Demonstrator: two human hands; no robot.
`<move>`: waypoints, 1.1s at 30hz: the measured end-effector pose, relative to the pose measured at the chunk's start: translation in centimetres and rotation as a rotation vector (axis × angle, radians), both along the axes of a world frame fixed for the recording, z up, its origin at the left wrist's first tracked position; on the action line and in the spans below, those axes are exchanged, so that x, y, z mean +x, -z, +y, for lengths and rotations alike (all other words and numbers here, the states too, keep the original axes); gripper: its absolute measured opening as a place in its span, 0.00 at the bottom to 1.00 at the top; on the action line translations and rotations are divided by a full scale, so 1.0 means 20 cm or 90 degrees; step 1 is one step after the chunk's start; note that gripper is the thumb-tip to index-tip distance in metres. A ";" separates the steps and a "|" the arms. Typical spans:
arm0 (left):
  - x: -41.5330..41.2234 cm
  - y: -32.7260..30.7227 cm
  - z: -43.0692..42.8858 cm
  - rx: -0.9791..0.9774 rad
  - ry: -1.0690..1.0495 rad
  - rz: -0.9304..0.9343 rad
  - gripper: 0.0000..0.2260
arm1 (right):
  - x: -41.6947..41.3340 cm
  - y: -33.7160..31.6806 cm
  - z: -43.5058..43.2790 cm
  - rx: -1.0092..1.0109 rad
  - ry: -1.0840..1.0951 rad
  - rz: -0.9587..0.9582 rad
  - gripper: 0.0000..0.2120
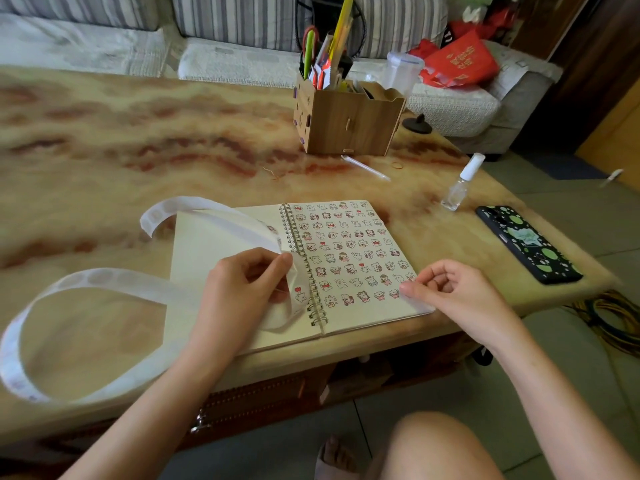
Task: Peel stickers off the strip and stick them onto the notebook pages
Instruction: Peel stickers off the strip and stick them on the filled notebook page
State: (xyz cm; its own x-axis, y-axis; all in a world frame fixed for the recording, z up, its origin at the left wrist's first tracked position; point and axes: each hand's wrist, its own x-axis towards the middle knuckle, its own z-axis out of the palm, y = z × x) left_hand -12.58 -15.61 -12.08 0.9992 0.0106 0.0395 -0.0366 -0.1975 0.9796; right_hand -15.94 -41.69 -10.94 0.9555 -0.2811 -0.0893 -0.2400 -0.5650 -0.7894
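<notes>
The notebook's (214, 244) right page (375, 313) is nearly filled with stickers (349, 251), the left blank — plenty remains. Your left hand (249, 282) grips the strip (104, 282) by the spiral (304, 268); your right hand (450, 292) pinches at the bottom row — holding a sticker or not, I cannot tell

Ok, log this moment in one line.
left hand: pinches sticker strip over spiral | right hand: thumb at bottom row of right page, grip unclear | notebook: open, that page nearly full
</notes>
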 end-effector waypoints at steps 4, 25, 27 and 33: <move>0.00 -0.01 0.00 0.002 0.003 -0.007 0.11 | 0.01 0.01 -0.01 -0.001 -0.008 0.005 0.07; -0.02 -0.08 0.02 -0.086 0.009 -0.067 0.10 | 0.02 -0.10 0.59 0.113 -0.216 -0.225 0.07; -0.02 -0.09 0.02 -0.097 0.010 -0.066 0.10 | 0.02 -0.10 0.59 0.149 -0.200 -0.220 0.05; -0.03 -0.10 0.01 -0.147 0.029 -0.049 0.09 | 0.02 -0.09 0.59 0.237 -0.194 -0.205 0.03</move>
State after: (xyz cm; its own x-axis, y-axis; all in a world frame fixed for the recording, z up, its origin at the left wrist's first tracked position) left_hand -13.21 -15.40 -10.05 0.9929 -0.0163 0.1178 -0.1172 0.0352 0.9925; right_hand -15.57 -29.98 -9.12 0.9838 0.0057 0.1792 0.1753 -0.2410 -0.9546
